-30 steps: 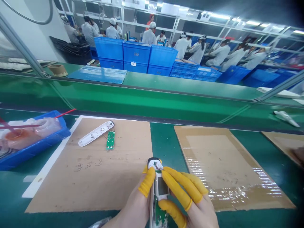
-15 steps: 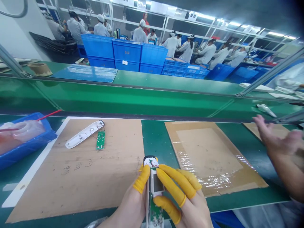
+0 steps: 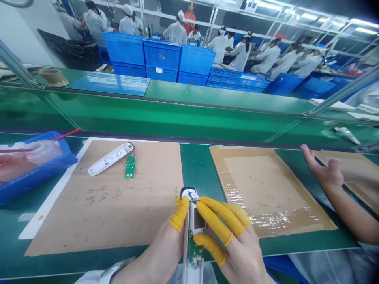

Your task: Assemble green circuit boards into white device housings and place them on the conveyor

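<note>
One handset [image 3: 194, 221] in left hand [image 3: 166, 252] and right hand [image 3: 235, 246]; one board [image 3: 130, 166] beyond.

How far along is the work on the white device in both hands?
Done: a small screen and green board sit in the white device. In hand: left hand and right hand grip it, board exposed. Left: a second white shell with its loose board lies untouched on the cardboard mat.

Yellow finger cots [image 3: 214, 225] (casing [image 3: 185, 260] seemingly white)
</note>
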`<state>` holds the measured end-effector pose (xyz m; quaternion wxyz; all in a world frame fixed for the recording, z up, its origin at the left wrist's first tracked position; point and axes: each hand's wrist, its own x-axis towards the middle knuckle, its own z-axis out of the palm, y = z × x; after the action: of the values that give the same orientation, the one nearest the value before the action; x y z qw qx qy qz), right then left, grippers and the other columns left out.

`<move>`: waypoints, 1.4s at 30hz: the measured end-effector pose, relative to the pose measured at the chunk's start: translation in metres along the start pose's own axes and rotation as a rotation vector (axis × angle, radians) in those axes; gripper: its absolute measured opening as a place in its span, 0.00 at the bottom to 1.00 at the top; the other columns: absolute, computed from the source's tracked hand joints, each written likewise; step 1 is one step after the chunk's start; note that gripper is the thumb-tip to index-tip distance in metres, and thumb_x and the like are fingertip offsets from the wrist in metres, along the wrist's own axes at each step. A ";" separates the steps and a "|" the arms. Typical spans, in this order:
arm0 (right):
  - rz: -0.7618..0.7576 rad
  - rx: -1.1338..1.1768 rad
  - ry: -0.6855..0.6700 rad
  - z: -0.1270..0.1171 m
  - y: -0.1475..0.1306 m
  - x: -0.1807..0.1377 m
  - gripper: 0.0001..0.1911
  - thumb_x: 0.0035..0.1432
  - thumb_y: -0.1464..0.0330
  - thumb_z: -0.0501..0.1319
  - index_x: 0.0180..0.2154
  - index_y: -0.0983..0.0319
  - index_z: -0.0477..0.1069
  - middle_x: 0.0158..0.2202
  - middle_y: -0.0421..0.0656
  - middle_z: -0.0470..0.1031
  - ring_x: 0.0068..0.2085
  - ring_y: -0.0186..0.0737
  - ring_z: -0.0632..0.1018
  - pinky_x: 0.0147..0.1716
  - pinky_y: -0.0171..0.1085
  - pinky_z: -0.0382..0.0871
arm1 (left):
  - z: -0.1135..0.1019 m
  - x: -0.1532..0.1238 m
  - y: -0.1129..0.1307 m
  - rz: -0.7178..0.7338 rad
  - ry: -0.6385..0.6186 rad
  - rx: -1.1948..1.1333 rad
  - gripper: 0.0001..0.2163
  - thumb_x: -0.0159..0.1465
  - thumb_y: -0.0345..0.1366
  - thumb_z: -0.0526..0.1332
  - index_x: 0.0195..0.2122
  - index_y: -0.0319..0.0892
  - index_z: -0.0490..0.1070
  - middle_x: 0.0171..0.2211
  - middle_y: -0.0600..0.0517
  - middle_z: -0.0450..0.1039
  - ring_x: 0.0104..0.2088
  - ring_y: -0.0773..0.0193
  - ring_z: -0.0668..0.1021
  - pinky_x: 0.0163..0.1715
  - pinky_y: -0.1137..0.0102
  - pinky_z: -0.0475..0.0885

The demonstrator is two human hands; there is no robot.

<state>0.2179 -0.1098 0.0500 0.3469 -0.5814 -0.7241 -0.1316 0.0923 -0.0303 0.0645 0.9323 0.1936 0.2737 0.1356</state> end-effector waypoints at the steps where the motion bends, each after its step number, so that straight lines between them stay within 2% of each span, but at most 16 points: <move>1: 0.001 -0.002 -0.001 0.000 0.000 0.000 0.12 0.64 0.73 0.55 0.48 0.73 0.66 0.46 0.54 0.70 0.50 0.42 0.69 0.48 0.41 0.63 | 0.000 0.000 0.000 0.005 0.008 0.003 0.28 0.54 0.53 0.62 0.53 0.45 0.66 0.52 0.47 0.71 0.57 0.50 0.66 0.60 0.56 0.54; 9: 0.000 -0.015 -0.004 0.001 -0.001 0.000 0.13 0.63 0.73 0.57 0.47 0.73 0.67 0.46 0.55 0.71 0.49 0.44 0.70 0.48 0.43 0.63 | -0.002 0.001 0.000 0.032 0.102 0.052 0.28 0.56 0.49 0.63 0.55 0.42 0.62 0.57 0.45 0.66 0.61 0.50 0.61 0.61 0.56 0.52; 13: -0.001 0.025 -0.016 0.003 -0.002 0.001 0.12 0.64 0.73 0.56 0.47 0.73 0.66 0.45 0.54 0.71 0.49 0.42 0.70 0.49 0.41 0.63 | -0.004 0.000 -0.003 0.014 0.060 0.026 0.24 0.60 0.49 0.58 0.54 0.41 0.63 0.55 0.44 0.68 0.60 0.50 0.64 0.60 0.54 0.52; 20: 0.027 0.066 -0.025 0.005 -0.003 0.002 0.13 0.63 0.71 0.57 0.46 0.73 0.68 0.45 0.53 0.72 0.48 0.42 0.70 0.48 0.40 0.64 | -0.006 -0.002 -0.003 0.019 0.082 0.060 0.23 0.60 0.52 0.57 0.50 0.41 0.66 0.53 0.44 0.69 0.58 0.51 0.65 0.59 0.56 0.54; 25: 0.014 0.032 -0.020 0.003 -0.003 0.003 0.12 0.64 0.70 0.56 0.45 0.72 0.68 0.43 0.53 0.73 0.46 0.43 0.71 0.46 0.42 0.66 | -0.009 -0.003 -0.005 0.043 0.100 0.167 0.26 0.57 0.56 0.58 0.51 0.45 0.64 0.53 0.47 0.68 0.56 0.54 0.67 0.54 0.59 0.61; 29: 0.046 -0.030 0.021 0.003 -0.005 0.003 0.10 0.64 0.70 0.56 0.45 0.69 0.68 0.40 0.51 0.75 0.44 0.42 0.72 0.43 0.41 0.68 | -0.007 -0.003 -0.004 0.042 0.080 0.285 0.25 0.56 0.52 0.63 0.49 0.45 0.63 0.47 0.48 0.72 0.50 0.58 0.72 0.49 0.66 0.65; 33: 0.162 -0.063 0.034 0.004 -0.008 0.005 0.15 0.66 0.63 0.52 0.48 0.66 0.64 0.34 0.45 0.76 0.39 0.39 0.75 0.36 0.36 0.73 | -0.001 -0.001 0.001 0.024 0.046 0.304 0.25 0.55 0.53 0.62 0.47 0.42 0.62 0.46 0.46 0.72 0.40 0.62 0.77 0.38 0.70 0.69; 37: 0.195 -0.089 0.045 0.006 -0.009 0.009 0.15 0.67 0.60 0.50 0.48 0.63 0.64 0.31 0.42 0.76 0.35 0.38 0.76 0.32 0.35 0.74 | -0.002 -0.001 0.001 0.034 0.085 0.322 0.25 0.54 0.54 0.63 0.44 0.41 0.64 0.45 0.47 0.72 0.37 0.64 0.77 0.37 0.71 0.69; 39: 0.213 -0.086 0.048 0.007 -0.008 0.009 0.16 0.66 0.60 0.51 0.48 0.64 0.65 0.29 0.42 0.75 0.34 0.39 0.76 0.32 0.35 0.74 | -0.005 0.000 0.000 0.074 0.113 0.322 0.20 0.55 0.51 0.64 0.40 0.42 0.67 0.39 0.50 0.74 0.35 0.66 0.76 0.36 0.72 0.69; 42: 0.149 -0.024 0.059 0.005 -0.009 0.004 0.12 0.64 0.65 0.55 0.47 0.63 0.65 0.30 0.42 0.75 0.39 0.39 0.77 0.39 0.36 0.74 | -0.009 -0.002 -0.004 0.081 0.192 0.277 0.16 0.53 0.49 0.66 0.32 0.43 0.70 0.30 0.53 0.75 0.31 0.66 0.76 0.34 0.72 0.69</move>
<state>0.2076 -0.1067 0.0508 0.3700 -0.6335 -0.6668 -0.1311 0.0861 -0.0316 0.0564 0.8601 0.3173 0.3693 0.1521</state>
